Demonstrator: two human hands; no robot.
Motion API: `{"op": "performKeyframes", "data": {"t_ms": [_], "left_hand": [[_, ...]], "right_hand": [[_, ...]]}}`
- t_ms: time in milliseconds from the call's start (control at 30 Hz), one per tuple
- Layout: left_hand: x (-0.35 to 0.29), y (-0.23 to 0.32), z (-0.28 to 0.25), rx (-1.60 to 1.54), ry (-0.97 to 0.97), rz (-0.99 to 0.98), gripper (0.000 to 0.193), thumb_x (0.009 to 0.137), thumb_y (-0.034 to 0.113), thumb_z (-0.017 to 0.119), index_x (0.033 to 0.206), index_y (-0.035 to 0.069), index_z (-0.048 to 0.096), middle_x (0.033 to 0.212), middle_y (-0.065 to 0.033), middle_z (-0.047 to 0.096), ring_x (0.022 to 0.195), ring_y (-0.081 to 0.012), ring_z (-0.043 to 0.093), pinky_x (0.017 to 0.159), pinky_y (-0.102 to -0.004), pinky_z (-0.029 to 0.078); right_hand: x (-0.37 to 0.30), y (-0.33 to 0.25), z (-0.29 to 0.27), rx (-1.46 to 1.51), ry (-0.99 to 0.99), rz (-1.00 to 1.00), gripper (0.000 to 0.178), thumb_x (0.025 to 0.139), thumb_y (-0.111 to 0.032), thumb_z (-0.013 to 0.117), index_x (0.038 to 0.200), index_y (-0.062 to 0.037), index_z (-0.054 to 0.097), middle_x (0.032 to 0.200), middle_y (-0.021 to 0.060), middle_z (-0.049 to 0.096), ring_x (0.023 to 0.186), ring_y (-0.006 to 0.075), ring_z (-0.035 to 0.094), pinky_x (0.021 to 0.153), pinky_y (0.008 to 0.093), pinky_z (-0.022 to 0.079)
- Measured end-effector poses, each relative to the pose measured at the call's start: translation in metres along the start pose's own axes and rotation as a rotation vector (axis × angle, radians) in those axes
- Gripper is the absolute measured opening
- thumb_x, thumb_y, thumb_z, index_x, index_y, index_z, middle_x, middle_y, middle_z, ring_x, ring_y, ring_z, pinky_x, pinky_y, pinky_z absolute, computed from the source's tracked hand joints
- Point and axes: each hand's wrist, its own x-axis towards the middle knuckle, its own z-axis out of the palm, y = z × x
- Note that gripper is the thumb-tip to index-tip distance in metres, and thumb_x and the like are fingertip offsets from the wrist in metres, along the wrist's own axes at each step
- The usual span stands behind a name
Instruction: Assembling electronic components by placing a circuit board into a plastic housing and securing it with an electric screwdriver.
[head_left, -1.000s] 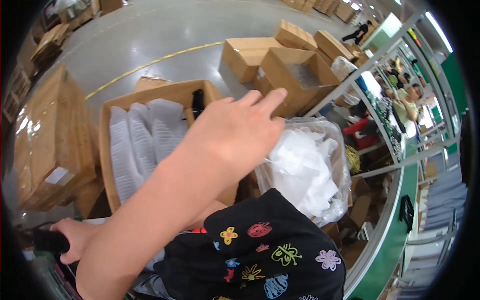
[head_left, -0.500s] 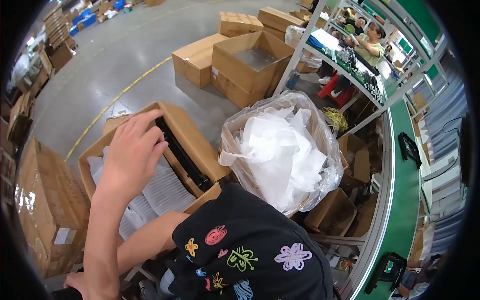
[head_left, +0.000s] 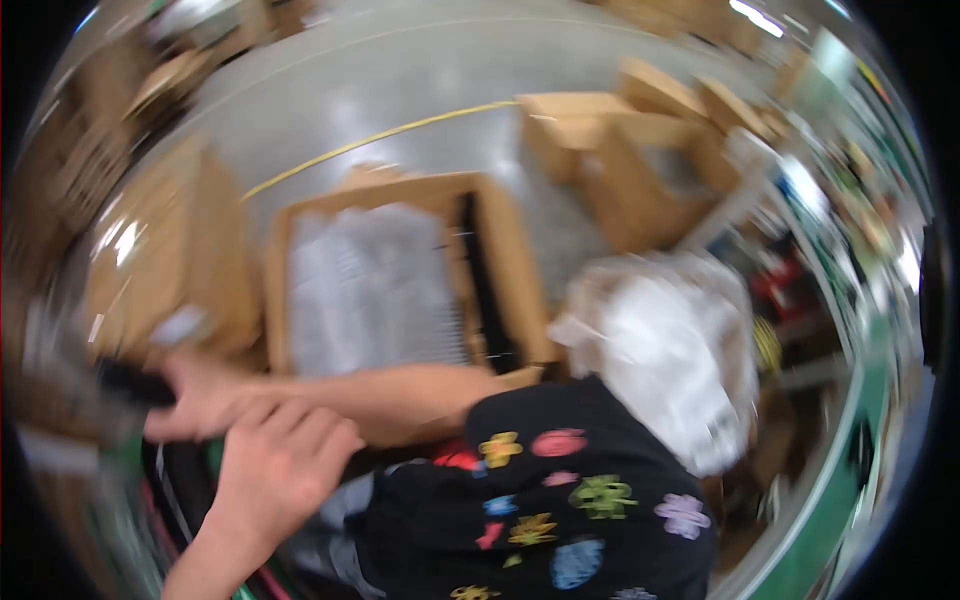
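Note:
My right forearm reaches across to the left, and my right hand (head_left: 200, 395) grips a dark, blurred black object (head_left: 135, 385) whose kind I cannot make out. Close to the right wrist, my left hand (head_left: 285, 460) is loosely curled, fingers slightly apart, with nothing visible in it. Whether it touches the right arm is unclear. Just beyond the forearm stands an open cardboard box (head_left: 525, 270). Inside it lie pale, ribbed wrapped sheets (head_left: 370, 285) and, along its right side, a long black part (head_left: 485, 290).
A tall taped carton (head_left: 150, 250) stands left of the open box. To the right is a plastic-lined container (head_left: 650, 350) of white wrapping. Other cartons (head_left: 640, 190) sit farther back, near a metal shelf. A green bench edge (head_left: 850, 470) runs down the right.
My left hand has left the box and come back beside my right wrist. My right hand has come further into view with the black object. The view has swung left and blurred.

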Motion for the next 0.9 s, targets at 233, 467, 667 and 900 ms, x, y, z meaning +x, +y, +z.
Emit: {"op": "performKeyframes", "data": {"t_ms": [233,467,667,900], "left_hand": [[-0.167,0.048,-0.077,0.023,-0.162,-0.833,0.019,0.077,0.02,0.078,0.081,0.007,0.064,0.073,-0.0059,0.06,0.07,-0.0248,0.061,0.06,-0.0375,0.046],[-0.245,0.135,-0.096,0.074,0.289,-1.282,0.02,0.078,0.015,0.081,0.083,0.005,0.065,0.073,-0.0093,0.063,0.069,-0.029,0.063,0.059,-0.0398,0.049],[-0.281,0.167,-0.077,0.253,0.467,-1.429,0.02,0.076,0.011,0.08,0.085,0.003,0.065,0.073,-0.0097,0.063,0.068,-0.0288,0.063,0.058,-0.0394,0.049],[-0.327,0.174,-0.057,0.181,0.664,-1.523,0.016,0.076,0.007,0.079,0.085,-0.001,0.067,0.077,-0.0105,0.068,0.068,-0.027,0.065,0.059,-0.0369,0.051]], "right_hand": [[0.007,-0.06,0.038,0.69,-0.287,-0.067,0.039,0.095,-0.028,0.063,0.12,-0.0027,0.047,0.067,0.0011,0.047,0.052,0.013,0.049,0.051,0.0332,0.046],[-0.006,-0.089,0.149,1.21,-0.684,-0.044,0.036,0.1,-0.037,0.05,0.124,-0.0099,0.047,0.065,-0.0034,0.043,0.052,0.0096,0.041,0.059,0.0307,0.042],[-0.026,-0.083,0.21,1.226,-0.849,0.057,0.034,0.098,-0.037,0.053,0.12,-0.0124,0.044,0.067,-0.0036,0.046,0.052,0.01,0.044,0.06,0.0306,0.042],[-0.038,-0.062,0.257,1.077,-0.889,0.087,0.033,0.097,-0.037,0.053,0.119,-0.0143,0.044,0.067,-0.0034,0.046,0.053,0.0103,0.044,0.059,0.0297,0.039]]}}
